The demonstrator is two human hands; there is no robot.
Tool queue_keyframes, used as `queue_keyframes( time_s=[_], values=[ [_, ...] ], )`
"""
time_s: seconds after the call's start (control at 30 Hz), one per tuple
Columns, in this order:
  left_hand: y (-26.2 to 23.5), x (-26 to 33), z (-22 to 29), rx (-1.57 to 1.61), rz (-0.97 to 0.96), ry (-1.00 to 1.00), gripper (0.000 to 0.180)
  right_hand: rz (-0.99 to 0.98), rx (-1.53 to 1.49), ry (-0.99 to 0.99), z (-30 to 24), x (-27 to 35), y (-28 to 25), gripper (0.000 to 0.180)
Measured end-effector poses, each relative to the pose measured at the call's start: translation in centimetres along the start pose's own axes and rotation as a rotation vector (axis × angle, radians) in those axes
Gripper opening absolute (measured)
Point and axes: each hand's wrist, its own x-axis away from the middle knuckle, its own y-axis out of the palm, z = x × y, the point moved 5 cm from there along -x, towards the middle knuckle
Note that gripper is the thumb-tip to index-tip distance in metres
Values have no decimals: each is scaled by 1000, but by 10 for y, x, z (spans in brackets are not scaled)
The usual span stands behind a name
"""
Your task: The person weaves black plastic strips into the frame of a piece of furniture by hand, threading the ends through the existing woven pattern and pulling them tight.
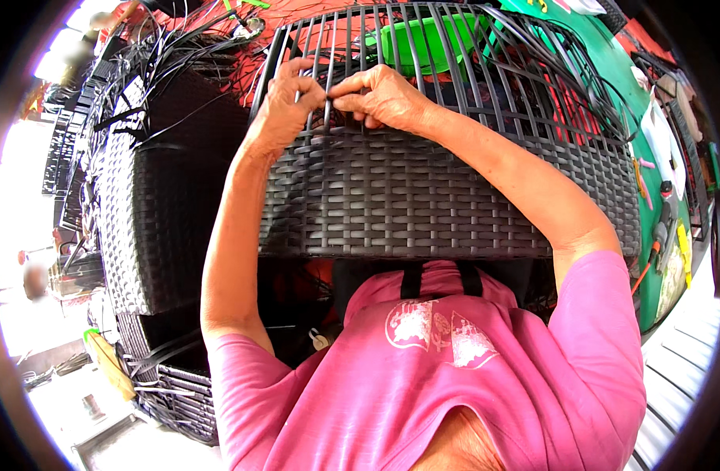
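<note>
While the right hand [383, 96] pinches a strip [330, 69] at the weave's [407, 192] edge, the left hand [288, 106] touches it, grip unclear; bars [416, 53] partly hide a basin [399, 47].

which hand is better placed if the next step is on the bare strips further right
Right, most likely: the right hand is nearer those strips, and its forearm comes in from that side. The left hand sits farther away, near the left edge of the weave.
</note>
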Motion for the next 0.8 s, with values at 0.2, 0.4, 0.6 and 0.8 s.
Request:
queue_keyframes(
  time_s=[0.2,0.4,0.6,0.8],
  values=[
    [-19,11,-7,-14,84,20,10,-82,-15,74,-7,-14,4,11],
    [1,33,-47,-590,-72,-68,23,-173,833,40,-9,-43,26,15],
    [1,27,-62,-385,-169,-117,18,-243,723,28,5,-51,34,18],
    [-19,20,-37,-59,-75,-275,9,-143,383,102,-3,-37,24,17]
  ],
)
